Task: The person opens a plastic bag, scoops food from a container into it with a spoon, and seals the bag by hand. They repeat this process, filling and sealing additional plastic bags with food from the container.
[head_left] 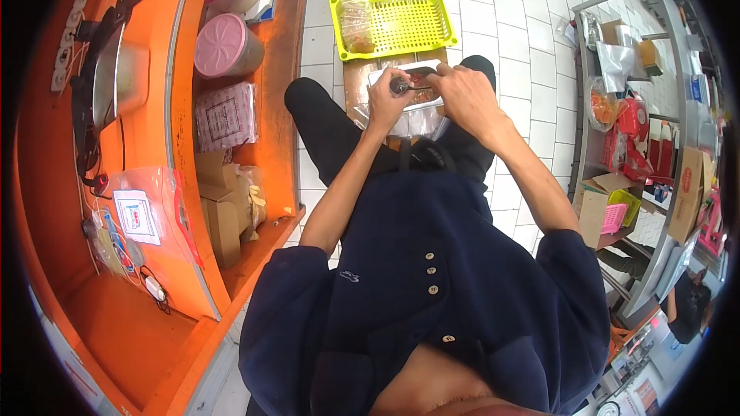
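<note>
My left hand (pixel 387 100) is closed around the dark handle of a tool (pixel 398 85), whose thin metal shaft points right over a white tray (pixel 375 77). Something reddish (pixel 420 77) lies in the tray. My right hand (pixel 465 96) reaches over the tray's right side, its fingers pressed together near the shaft's tip; what they hold is too small to make out. A clear plastic bag (pixel 416 125) lies just below the tray. Beyond it, a yellow-green basket (pixel 416 23) has a clear bag with reddish contents (pixel 356 27) at its left end.
The tray and basket stand on a narrow wooden bench (pixel 356 92) between my knees. Left is an orange cabinet (pixel 173 108) with lidded pink tubs (pixel 229 46). On the right stands a metal rack (pixel 663 139) with boxes and bags. Another person (pixel 686 306) is at the far lower right.
</note>
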{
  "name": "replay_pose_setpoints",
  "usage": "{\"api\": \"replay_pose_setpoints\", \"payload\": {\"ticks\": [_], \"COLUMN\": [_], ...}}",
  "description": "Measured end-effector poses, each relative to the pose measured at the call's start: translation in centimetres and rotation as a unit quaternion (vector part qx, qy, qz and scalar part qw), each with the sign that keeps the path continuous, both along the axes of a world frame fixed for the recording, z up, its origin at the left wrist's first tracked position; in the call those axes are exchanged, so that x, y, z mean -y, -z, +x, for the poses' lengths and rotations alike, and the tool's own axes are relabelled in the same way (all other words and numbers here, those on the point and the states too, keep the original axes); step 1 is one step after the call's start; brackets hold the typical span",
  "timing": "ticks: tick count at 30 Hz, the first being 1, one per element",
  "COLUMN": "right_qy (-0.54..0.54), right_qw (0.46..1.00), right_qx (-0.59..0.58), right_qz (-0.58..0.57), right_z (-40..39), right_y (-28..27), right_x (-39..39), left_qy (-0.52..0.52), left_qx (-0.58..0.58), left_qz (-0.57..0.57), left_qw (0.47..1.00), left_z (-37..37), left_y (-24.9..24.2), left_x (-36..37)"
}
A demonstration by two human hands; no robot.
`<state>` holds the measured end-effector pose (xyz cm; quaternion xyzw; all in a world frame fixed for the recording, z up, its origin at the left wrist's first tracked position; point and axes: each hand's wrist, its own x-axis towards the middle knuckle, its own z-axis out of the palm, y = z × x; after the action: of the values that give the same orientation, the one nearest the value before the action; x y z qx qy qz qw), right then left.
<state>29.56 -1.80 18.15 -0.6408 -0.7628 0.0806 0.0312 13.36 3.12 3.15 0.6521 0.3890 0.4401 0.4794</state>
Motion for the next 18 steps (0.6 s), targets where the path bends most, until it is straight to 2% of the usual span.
{"api": "replay_pose_setpoints", "payload": {"ticks": [15, 17, 18], "right_qy": [-0.016, -0.014, -0.012], "right_qw": [0.999, 0.998, 0.999], "right_qx": [-0.019, -0.032, -0.032], "right_qz": [0.027, -0.043, -0.04], "right_z": [2.0, 3.0, 3.4], "right_y": [-0.2, -0.6, -0.8], "right_x": [-0.8, -1.2, -1.2], "left_qy": [0.01, 0.022, 0.028], "left_qx": [-0.028, -0.017, -0.012], "left_qz": [-0.008, -0.007, -0.008], "left_qw": [1.0, 1.0, 0.999], "left_z": [0.1, 0.2, 0.0], "left_y": [0.9, 0.7, 0.5], "left_x": [-0.1, -0.1, -0.1]}}
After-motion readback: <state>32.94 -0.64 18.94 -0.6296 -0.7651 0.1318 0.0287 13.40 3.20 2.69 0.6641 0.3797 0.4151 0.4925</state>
